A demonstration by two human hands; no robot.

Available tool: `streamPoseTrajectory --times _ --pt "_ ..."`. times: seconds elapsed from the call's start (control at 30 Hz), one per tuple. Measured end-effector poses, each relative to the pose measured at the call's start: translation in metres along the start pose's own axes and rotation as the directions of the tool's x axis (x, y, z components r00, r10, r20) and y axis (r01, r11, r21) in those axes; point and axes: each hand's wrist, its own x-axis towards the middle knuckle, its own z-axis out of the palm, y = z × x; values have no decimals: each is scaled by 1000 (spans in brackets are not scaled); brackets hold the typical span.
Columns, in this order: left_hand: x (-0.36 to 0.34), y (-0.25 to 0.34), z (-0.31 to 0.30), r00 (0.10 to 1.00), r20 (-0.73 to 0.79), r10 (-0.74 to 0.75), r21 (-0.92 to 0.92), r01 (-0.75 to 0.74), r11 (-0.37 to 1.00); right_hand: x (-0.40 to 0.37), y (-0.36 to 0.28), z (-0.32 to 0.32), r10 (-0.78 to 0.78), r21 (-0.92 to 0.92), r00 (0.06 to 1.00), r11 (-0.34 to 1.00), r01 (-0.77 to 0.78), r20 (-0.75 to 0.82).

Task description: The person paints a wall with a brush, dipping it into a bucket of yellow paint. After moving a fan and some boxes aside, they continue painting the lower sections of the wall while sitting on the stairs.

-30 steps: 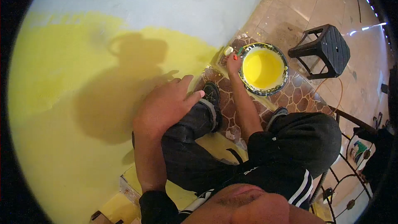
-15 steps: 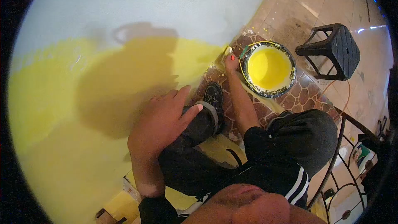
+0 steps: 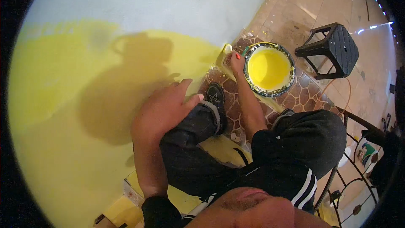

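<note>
Since half a second ago, the left hand (image 3: pixel 163 107) has risen in view relative to the shoe (image 3: pixel 215 94), and the right hand (image 3: pixel 237 63) appears nearer the bucket (image 3: pixel 270 93). That bucket, holding yellow paint (image 3: pixel 272 64), stands at 2 o'clock in view. At its 10 o'clock, the right hand's fingers look curled around a small paint tool (image 3: pixel 228 48), whose pale head points toward the wall (image 3: pixel 55 84); I cannot tell whether that touches. The left hand hangs loosely spread, thumb apart, at the shoe's 8 o'clock. A black stool (image 3: pixel 346 50) stands toward the bucket's 2 o'clock.
</note>
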Motion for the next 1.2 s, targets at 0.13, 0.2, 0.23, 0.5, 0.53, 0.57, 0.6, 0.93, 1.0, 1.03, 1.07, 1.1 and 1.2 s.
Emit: streamPoseTrajectory --times 0.13,0.2,0.23,0.5,0.53,0.57,0.6,0.93,1.0,1.03,1.07,1.1,1.2 --pt "0 -4 -1 996 70 -55 -33 58 998 -24 -52 -5 60 101 998 993 -57 -30" --pt "1 -11 2 999 35 -14 -48 16 999 -30 -66 -9 20 77 1000 997 -20 0" --pt "2 -14 3 998 51 -20 -44 23 999 -37 -80 -10 46 139 999 989 -47 11" --pt "2 -27 10 998 42 -50 -53 52 997 -31 -101 -31 108 442 971 875 -195 214" --pt "2 -28 11 999 33 -43 -62 45 997 -30 -104 -35 97 462 981 871 -166 168" --pt "1 -28 12 999 24 -38 -72 39 997 -30 -106 -38 88 479 989 867 -137 123" --pt "1 -27 12 999 23 -40 -75 42 996 -33 -111 -40 89 477 988 868 -139 126" --pt "6 -2 4 996 66 -67 2 67 998 -11 -15 -18 -77 -173 988 983 53 -134" --pt "7 -1 6 994 66 -92 19 91 996 -16 -17 -6 -75 -171 980 984 43 -183" --pt "8 -2 8 998 35 -52 32 51 998 -16 -16 -3 -24 -157 990 988 2 -139" --pt "9 -2 9 1000 4 -11 47 11 999 -14 -16 3 -19 -154 990 988 -3 -137" --pt "11 -2 8 1000 8 -15 51 15 999 -8 -8 10 -27 -55 994 998 21 -110" --pt "10 2 4 995 84 -56 36 53 998 -21 -37 7 36 -55 999 998 -36 -12"
